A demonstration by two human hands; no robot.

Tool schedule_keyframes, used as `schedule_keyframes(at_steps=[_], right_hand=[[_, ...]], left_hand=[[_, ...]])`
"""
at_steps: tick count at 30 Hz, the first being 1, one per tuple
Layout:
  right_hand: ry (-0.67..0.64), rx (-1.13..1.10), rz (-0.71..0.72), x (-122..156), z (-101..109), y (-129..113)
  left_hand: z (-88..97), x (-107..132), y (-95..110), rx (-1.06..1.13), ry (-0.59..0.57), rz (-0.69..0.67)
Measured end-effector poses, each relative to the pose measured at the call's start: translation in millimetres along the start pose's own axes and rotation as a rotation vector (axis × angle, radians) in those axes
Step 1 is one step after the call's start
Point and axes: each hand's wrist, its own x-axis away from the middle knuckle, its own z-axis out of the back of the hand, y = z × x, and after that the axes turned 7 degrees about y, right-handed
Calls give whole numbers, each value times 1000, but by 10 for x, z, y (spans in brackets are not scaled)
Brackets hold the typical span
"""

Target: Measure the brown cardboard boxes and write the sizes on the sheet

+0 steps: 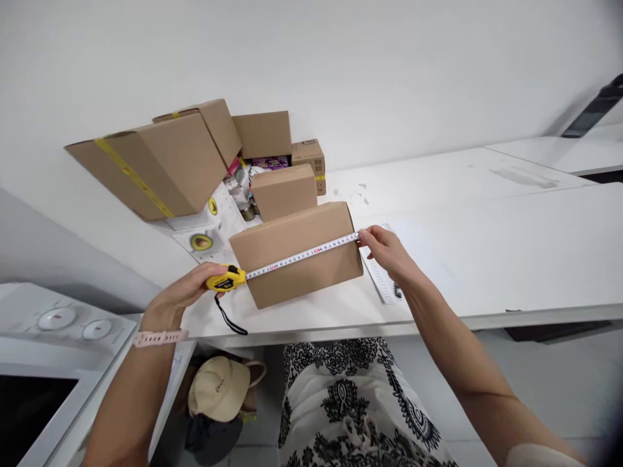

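A closed brown cardboard box [296,272] lies on the white table [487,259] in front of me. A white measuring tape blade [302,253] is stretched across its top from left to right. My left hand [187,290] grips the yellow tape measure case [224,279] at the box's left edge; a black wrist strap hangs from it. My right hand [384,250] pinches the tape's end at the box's right edge. A pink watch band sits on my left wrist.
Several more cardboard boxes [160,162] are stacked at the back left against the wall, among small packaged goods and avocado-printed sheets. A paper sheet [384,282] lies under my right wrist. A white appliance [53,337] stands at left; a beige cap [219,388] lies below the table.
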Motion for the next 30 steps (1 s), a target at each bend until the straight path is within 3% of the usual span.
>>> schedule_keyframes(at_steps=[6,10,14,18,24,30], right_hand=[[-34,2,-91,-600,-98,84],[-11,2,-98,-831,-155,-13],[-3,59,-37,-751,5,-152],[-24,125,-36,-593,148,-120],[-35,73,-152,-606,107,148],[-56,53,-167,-687,92,227]], left_hand=[[5,-484,340,60,113,84],[19,-668,493,83,135,115],[9,-579,482,82,69,127],[-38,-519,383,74,12,142],[-106,-701,342,67,14,187],[-49,-790,355,46,4,190]])
